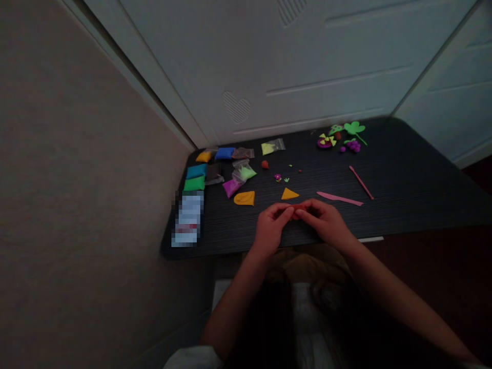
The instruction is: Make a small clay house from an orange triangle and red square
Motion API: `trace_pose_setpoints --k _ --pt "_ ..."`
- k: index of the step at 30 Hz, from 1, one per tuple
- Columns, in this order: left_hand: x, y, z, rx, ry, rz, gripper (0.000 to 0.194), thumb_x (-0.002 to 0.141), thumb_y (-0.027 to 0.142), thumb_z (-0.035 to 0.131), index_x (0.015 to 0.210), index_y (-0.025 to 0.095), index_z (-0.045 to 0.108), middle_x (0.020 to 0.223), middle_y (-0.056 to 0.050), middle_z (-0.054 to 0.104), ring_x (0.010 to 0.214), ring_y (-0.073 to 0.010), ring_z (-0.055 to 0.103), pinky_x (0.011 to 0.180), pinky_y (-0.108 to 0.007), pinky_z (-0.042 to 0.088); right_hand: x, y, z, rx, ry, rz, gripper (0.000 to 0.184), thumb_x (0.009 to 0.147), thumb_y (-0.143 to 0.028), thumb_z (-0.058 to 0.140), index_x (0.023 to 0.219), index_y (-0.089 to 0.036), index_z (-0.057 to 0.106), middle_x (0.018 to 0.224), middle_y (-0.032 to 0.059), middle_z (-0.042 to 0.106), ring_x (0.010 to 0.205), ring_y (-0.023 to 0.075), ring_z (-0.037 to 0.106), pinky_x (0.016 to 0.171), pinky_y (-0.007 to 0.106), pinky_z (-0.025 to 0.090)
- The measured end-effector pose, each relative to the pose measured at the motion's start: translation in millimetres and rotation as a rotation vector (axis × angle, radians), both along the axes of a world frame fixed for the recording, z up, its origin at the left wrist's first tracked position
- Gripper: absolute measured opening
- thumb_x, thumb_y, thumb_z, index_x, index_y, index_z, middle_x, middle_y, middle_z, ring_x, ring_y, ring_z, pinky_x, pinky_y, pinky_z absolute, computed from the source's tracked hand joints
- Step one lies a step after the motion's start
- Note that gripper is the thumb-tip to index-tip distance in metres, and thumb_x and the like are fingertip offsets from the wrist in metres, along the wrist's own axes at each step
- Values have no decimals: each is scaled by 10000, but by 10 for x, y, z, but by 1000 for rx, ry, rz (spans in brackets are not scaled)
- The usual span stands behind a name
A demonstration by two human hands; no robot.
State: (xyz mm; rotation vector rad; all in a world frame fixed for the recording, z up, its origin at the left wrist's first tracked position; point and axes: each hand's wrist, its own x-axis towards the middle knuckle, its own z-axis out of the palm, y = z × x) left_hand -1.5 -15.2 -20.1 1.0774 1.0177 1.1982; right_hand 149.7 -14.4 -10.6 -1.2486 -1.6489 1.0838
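Observation:
Near the front edge of the dark table, my left hand [272, 221] and my right hand [322, 218] meet fingertip to fingertip. Both pinch one small piece of red modelling clay [298, 206], partly hidden by the fingers. Just beyond it lies an orange clay triangle [289, 194]. To the left is a flattened orange clay piece [245, 198] with one rounded end. A pink plastic clay knife [340, 199] rests beyond my right hand. Farther off are a red clay lump [265, 164] and a tiny purple flower shape [278, 177] with green bits.
Bags of coloured clay, such as a green bag [195, 183] and a blue bag [225, 153], crowd the table's left side. A blurred-out phone-like rectangle [189, 218] lies front left. Back right are a green clover shape [354, 127] and purple clay balls [353, 146]. A pink stick tool [361, 182] lies right.

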Motion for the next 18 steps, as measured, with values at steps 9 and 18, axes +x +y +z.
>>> trace_pose_setpoints --k 9,18 --pt "2 7 -28 10 -13 17 118 754 279 618 808 175 627 690 20 633 672 -96 567 710 -234 430 6 -6 -2 27 -37 6 194 812 -351 520 850 -197 631 826 15 656 774 149 588 732 288 427" --pt "-8 2 5 -12 36 -20 163 753 293 614 837 158 650 727 -1 640 685 -107 572 700 -239 441 -6 1 9 36 -65 26 194 818 -346 511 856 -196 627 841 17 654 785 146 586 740 278 423"
